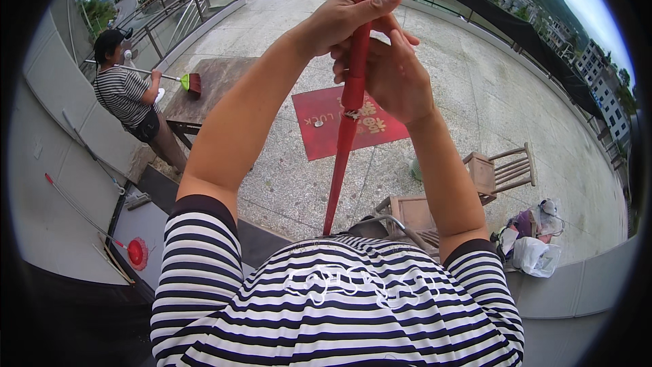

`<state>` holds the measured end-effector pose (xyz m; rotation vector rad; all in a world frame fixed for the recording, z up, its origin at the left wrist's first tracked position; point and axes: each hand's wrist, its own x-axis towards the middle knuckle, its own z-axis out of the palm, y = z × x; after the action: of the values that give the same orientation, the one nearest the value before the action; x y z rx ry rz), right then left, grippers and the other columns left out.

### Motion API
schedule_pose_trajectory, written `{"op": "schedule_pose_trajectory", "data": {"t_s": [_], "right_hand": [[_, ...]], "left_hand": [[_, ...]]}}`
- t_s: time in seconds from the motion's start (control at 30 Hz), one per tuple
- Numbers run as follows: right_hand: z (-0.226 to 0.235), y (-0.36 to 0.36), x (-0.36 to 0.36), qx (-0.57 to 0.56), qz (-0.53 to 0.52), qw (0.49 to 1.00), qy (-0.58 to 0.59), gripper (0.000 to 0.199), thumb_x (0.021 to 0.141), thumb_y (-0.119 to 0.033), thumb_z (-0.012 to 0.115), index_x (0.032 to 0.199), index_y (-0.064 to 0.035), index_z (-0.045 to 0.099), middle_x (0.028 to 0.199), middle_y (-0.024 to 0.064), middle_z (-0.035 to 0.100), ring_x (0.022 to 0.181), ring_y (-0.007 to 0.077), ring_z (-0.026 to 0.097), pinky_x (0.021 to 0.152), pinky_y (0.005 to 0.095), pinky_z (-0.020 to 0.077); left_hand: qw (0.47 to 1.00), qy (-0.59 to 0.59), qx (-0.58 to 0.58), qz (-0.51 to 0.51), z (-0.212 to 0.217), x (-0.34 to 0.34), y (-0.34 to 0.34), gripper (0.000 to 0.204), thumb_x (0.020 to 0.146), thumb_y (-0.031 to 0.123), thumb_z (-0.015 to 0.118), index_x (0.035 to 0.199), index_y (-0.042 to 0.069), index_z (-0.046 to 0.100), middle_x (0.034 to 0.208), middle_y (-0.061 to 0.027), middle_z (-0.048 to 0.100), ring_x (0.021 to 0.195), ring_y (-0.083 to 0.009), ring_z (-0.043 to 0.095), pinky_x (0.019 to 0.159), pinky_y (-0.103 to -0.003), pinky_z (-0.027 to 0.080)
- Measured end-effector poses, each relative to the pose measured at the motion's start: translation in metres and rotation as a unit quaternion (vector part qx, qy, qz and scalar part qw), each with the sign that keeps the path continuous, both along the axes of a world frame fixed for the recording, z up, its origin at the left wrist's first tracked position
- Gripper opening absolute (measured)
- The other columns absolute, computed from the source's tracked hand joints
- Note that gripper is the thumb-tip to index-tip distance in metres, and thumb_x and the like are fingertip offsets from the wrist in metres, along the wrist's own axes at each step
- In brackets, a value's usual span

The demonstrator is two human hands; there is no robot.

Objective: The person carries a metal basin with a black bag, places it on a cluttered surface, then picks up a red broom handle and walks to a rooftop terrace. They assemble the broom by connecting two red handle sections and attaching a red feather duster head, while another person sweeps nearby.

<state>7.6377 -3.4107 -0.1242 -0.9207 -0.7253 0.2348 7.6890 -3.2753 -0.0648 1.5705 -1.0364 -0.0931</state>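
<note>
A long red pole stands nearly upright in front of me, with a worn joint about halfway down and a thinner section below it. My left hand is closed round the upper part, its thumb laid across the front. Just beneath, from the right side, my right hand curls loosely against the pole, its fingers partly hidden behind it. The pole's top runs out of view, and its lower end disappears at my striped shirt.
At left a person holds a broom over a wooden table. A red mat lies ahead. Wooden chairs and plastic bags are at right. A red-headed brush leans by the left wall; railings edge the terrace.
</note>
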Motion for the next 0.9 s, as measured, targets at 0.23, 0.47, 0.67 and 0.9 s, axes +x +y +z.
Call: {"op": "schedule_pose_trajectory", "data": {"t_s": [0.23, 0.47, 0.67, 0.9], "right_hand": [[-0.112, -0.016, -0.016, 0.011, 0.185, 0.979, 0.082, 0.027, 0.09, -0.028, 0.061, 0.082, -0.0035, 0.053, 0.055, -0.0011, 0.045, 0.045, 0.007, 0.038, 0.042, 0.0225, 0.032], [-0.095, -0.023, -0.012, 0.078, 0.362, 0.928, 0.03, 0.025, 0.092, -0.021, 0.057, 0.075, -0.0039, 0.05, 0.048, -0.0025, 0.038, 0.037, 0.0044, 0.032, 0.033, 0.0199, 0.0215], [-0.063, -0.025, -0.031, -0.061, 0.218, 0.97, 0.093, 0.02, 0.089, -0.016, 0.062, 0.079, -0.0011, 0.054, 0.046, -0.0053, 0.035, 0.035, 0.0025, 0.03, 0.033, 0.0189, 0.0192], [-0.1, 0.015, -0.021, -0.149, -0.247, 0.955, 0.071, 0.013, 0.085, -0.011, 0.06, 0.078, -0.0007, 0.057, 0.051, -0.0003, 0.046, 0.042, 0.0095, 0.044, 0.04, 0.025, 0.0289]], "left_hand": [[0.896, 0.184, -0.088, -0.395, 0.0, 0.024, -0.032, 0.048, 0.1, 0.042, 0.033, 0.085, 0.001, 0.055, 0.075, -0.0205, 0.063, 0.067, -0.0362, 0.068, 0.051, -0.039, 0.057], [0.698, 0.175, -0.2, -0.665, -0.054, 0.002, -0.076, 0.052, 0.094, 0.004, 0.032, 0.139, -0.014, 0.015, 0.066, -0.0222, 0.06, 0.053, -0.0263, 0.064, 0.054, -0.036, 0.057], [0.782, 0.281, -0.196, -0.521, -0.051, -0.023, -0.056, 0.052, 0.095, 0.003, 0.033, 0.14, -0.014, 0.014, 0.041, 0.0024, 0.037, 0.03, -0.0057, 0.03, 0.031, -0.021, 0.029], [0.963, 0.253, -0.076, -0.041, -0.052, -0.043, -0.047, 0.023, 0.095, 0.009, 0.044, 0.108, -0.007, 0.053, 0.045, 0.0053, 0.027, 0.032, -0.0053, 0.026, 0.031, -0.024, 0.028]]}}
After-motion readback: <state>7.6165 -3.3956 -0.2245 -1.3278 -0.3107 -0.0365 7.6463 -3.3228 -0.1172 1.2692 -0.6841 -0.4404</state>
